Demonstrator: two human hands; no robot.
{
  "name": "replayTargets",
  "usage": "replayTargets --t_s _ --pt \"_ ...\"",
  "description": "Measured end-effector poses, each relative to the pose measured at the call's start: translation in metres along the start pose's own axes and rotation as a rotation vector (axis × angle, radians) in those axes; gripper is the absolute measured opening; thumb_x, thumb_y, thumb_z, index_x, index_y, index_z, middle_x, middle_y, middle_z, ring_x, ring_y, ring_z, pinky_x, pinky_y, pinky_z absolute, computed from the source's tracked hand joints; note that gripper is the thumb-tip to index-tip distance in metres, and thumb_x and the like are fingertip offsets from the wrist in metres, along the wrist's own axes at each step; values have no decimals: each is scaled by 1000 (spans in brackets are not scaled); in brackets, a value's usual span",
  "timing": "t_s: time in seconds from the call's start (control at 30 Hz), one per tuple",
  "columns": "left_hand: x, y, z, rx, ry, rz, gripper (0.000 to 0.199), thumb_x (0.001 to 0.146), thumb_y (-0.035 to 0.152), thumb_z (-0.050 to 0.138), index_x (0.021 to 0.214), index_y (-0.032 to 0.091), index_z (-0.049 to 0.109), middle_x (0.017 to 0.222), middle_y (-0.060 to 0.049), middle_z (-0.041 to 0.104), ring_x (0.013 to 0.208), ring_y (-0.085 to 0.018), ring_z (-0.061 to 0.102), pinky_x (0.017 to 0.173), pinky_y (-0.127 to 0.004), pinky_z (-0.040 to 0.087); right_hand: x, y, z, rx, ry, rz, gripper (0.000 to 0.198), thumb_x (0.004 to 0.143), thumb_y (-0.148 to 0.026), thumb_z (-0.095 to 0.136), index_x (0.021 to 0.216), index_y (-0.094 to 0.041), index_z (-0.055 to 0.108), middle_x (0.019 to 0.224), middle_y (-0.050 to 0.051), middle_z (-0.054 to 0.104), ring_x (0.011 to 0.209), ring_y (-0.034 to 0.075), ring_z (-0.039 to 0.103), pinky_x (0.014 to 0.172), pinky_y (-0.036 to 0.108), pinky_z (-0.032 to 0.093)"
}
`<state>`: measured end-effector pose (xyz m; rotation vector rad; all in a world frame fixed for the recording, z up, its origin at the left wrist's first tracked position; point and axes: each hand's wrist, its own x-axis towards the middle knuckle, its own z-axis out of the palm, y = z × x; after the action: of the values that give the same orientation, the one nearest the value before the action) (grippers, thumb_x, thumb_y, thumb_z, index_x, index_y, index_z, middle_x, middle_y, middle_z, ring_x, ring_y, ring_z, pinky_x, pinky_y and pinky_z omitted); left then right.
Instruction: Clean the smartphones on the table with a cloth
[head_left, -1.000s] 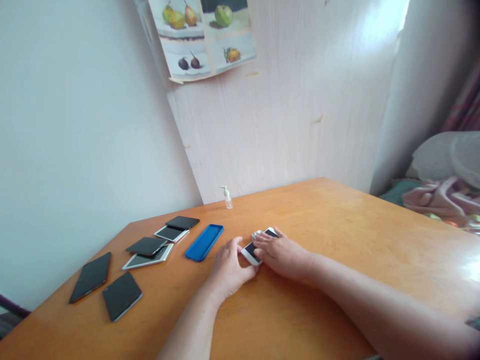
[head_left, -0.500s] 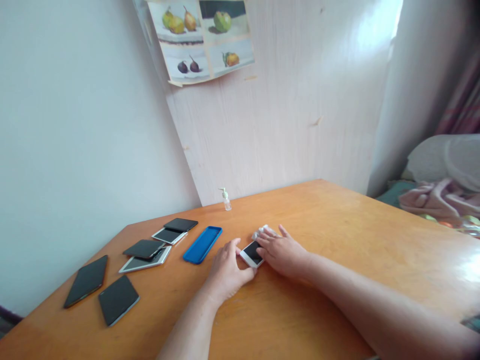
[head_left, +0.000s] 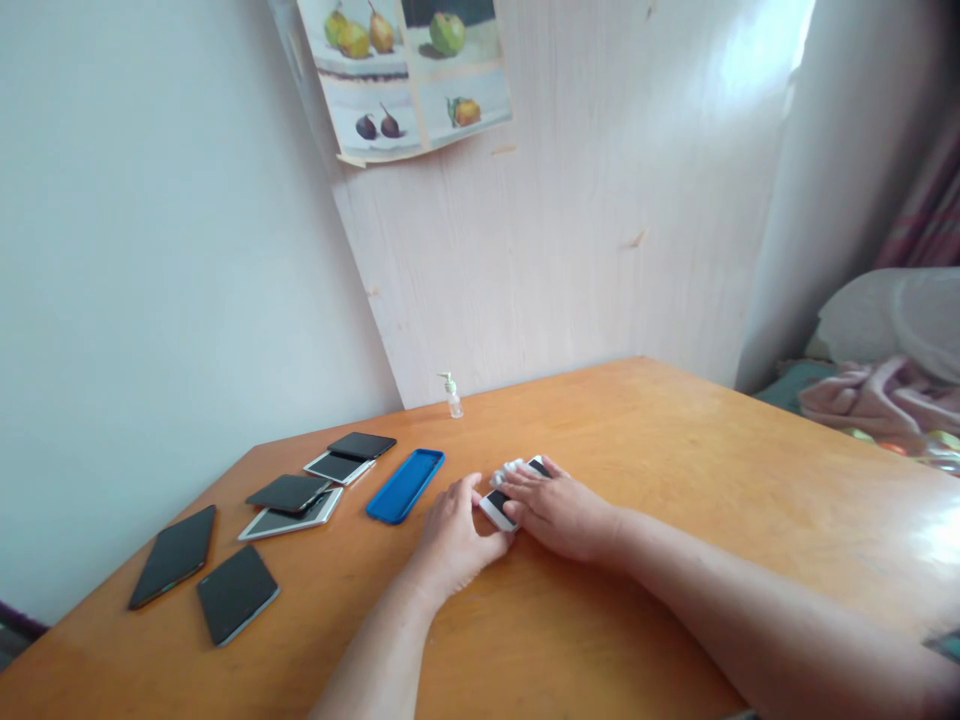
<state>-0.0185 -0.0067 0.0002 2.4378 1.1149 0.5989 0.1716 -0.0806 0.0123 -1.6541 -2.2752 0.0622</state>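
A white phone with a dark screen lies face up on the wooden table. My left hand grips its near end, thumb on one edge and fingers on the other. Across the screen lies my right hand, pressing a crumpled white tissue or cloth against the glass; the fingers cover much of the phone. To the left of my left hand rests a blue phone case, its hollow side up.
Several dark and white tablets or phones lie on the left, among them a black one and a longer one. A small clear pump bottle stands by the wall. The wooden table stretches to the right.
My right hand has slid slightly left and nearer with the white wad, uncovering the phone's far end. My left hand keeps its hold on the near end.
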Motion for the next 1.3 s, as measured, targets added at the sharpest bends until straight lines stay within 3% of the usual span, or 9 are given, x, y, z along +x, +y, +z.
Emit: replayTargets --t_s 0.1,0.17,0.33,0.47,0.6,0.67,0.87,1.07,1.3 --pt "1 -4 1 0 13 21 77 68 36 73 135 20 41 128 -13 60 120 -29 55 102 -38 41 -4 -22 -4 121 -24 -191 43 104 -37 30 135 -21 55 144 12 53 137 24 43 116 49 24" --pt "0 -3 1 -6 9 17 79 67 37 74 136 19 40 125 -13 61 119 -29 56 102 -38 41 -6 -22 -8 107 -49 -222 40 104 -36 30 126 -22 61 138 11 59 133 23 48 115 47 28" --pt "-1 4 -3 -12 -6 1 73 69 41 74 132 20 46 120 -9 63 116 -27 57 102 -36 41 -5 20 -9 -181 -63 60 37 102 -27 32 114 -20 67 131 16 62 130 31 50 107 61 31" --pt "-2 5 -3 7 2 13 68 68 39 74 129 20 51 119 -9 63 115 -27 57 100 -36 42 -3 20 -5 -212 -8 179 36 100 -29 38 118 -13 65 130 21 61 125 32 53 108 53 35" --pt "-3 6 -3 13 -17 20 69 68 49 74 128 21 52 123 -11 61 118 -30 55 99 -38 43 -8 -9 -4 -47 -26 -20 30 96 -26 43 112 -18 67 120 14 68 117 27 58 105 41 38" --pt "-4 6 -2 14 -24 17 73 65 53 75 127 22 52 124 -11 60 117 -31 55 97 -39 44 -11 -14 -7 56 -35 -31 28 91 -18 44 105 -22 68 109 8 71 104 22 63 95 34 43" --pt "-5 7 -1 56 -22 7 72 62 52 76 125 24 54 120 -9 61 115 -31 55 98 -39 44 -7 7 -3 322 115 122 25 80 -17 46 82 -24 69 83 2 71 80 19 63 72 29 46" --pt "-5 8 -2 40 -25 4 69 64 51 75 124 25 55 121 -8 60 116 -32 53 98 -39 43 2 30 14 719 198 433 25 79 -28 51 94 -20 68 77 0 71 67 17 62 58 26 45" --pt "-3 6 0 40 -15 36 63 68 44 72 125 23 53 120 -9 60 116 -31 54 97 -39 42 4 44 1 209 310 461 31 81 -20 51 105 -23 69 94 4 69 84 18 64 76 29 46"
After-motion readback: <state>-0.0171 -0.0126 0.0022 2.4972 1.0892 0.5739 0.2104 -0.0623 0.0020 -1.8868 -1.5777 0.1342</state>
